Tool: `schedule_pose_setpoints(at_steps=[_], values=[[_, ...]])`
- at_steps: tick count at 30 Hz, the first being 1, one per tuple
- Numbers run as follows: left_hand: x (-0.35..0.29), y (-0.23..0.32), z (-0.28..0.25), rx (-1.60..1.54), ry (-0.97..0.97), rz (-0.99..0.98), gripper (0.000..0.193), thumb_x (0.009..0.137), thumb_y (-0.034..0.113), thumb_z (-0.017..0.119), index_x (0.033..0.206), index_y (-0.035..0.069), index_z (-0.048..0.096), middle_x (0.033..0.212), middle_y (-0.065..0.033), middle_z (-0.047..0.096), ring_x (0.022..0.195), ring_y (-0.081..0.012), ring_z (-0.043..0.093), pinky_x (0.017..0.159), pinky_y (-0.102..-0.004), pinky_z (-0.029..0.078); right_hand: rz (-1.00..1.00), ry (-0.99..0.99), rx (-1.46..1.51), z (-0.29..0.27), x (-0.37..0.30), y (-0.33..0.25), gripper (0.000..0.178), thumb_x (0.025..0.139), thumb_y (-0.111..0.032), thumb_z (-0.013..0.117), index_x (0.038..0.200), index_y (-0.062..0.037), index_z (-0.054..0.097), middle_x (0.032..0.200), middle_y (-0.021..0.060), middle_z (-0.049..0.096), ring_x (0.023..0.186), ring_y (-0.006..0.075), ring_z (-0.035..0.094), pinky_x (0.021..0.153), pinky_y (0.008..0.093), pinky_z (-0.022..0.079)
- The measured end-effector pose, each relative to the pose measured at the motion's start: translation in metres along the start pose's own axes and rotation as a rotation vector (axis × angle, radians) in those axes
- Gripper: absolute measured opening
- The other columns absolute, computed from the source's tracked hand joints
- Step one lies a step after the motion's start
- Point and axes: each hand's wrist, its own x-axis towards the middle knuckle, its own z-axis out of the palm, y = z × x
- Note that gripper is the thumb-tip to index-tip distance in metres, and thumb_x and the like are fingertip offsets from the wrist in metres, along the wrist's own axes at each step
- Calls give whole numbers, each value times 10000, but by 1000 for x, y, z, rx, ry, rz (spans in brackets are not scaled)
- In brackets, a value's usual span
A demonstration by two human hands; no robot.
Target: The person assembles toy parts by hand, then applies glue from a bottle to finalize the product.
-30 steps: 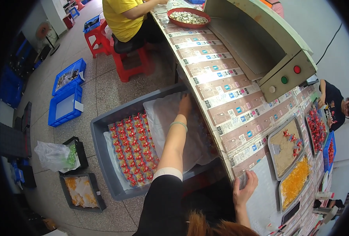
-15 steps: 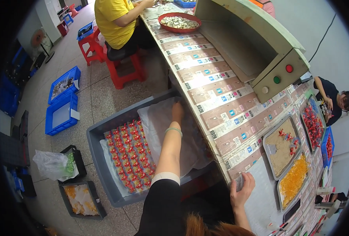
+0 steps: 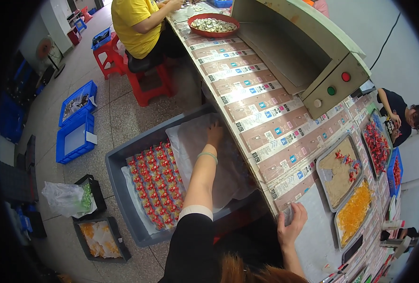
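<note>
My left hand reaches into a large grey bin on the floor. Its fingers are spread on a thin whitish sheet, which covers the bin's middle and right part. Beside the sheet, small red-and-gold pieces in clear wrapping lie in close rows on white paper. At the table's near edge, my right hand has its fingers curled round a small translucent greyish piece, whose kind I cannot make out.
On the table are a tray of yellow pieces, a sand-coloured tray, a red bowl and a hooded machine. Blue crates and dark boxes stand on the floor. A person in yellow sits ahead.
My left hand's fingers have spread on the sheet, where they were closer together before. My right hand keeps its place at the table edge. The view has shifted slightly.
</note>
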Motion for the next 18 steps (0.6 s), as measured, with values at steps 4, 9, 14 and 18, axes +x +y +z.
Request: schedule_pose_setpoints(at_steps=[4, 9, 14, 18], values=[[-4, -6, -7, -360, 108, -179, 327, 744, 106, 426, 1058, 98, 516, 1167, -110, 437, 1026, -295, 448, 814, -463, 362, -6, -1, 8, 1, -2, -1, 396, 622, -95, 615, 985, -11, 481, 991, 150, 486, 988, 319, 431, 876, 406, 289], [-20, -11, -12, -324, 104, -292, 351, 758, 87, 406, 1103, 100, 468, 1153, -131, 435, 975, -307, 475, 808, -473, 366, -4, 25, -7, 1, -4, -4, 392, 625, -97, 612, 985, -10, 483, 990, 155, 488, 985, 322, 432, 873, 409, 291], [-8, -16, -12, -232, 263, -119, 217, 745, 78, 435, 898, 36, 583, 888, -176, 551, 845, -309, 531, 720, -401, 426, -39, 26, -44, -3, 0, 1, 385, 629, -117, 604, 980, -11, 485, 982, 168, 493, 960, 335, 441, 839, 421, 310], [-17, -67, -9, -525, 305, -146, 272, 759, 42, 393, 963, -2, 567, 855, -190, 568, 833, -307, 527, 731, -394, 399, -39, -4, 8, -4, 5, -7, 374, 624, -144, 628, 956, -32, 500, 960, 139, 499, 969, 303, 452, 819, 394, 332]])
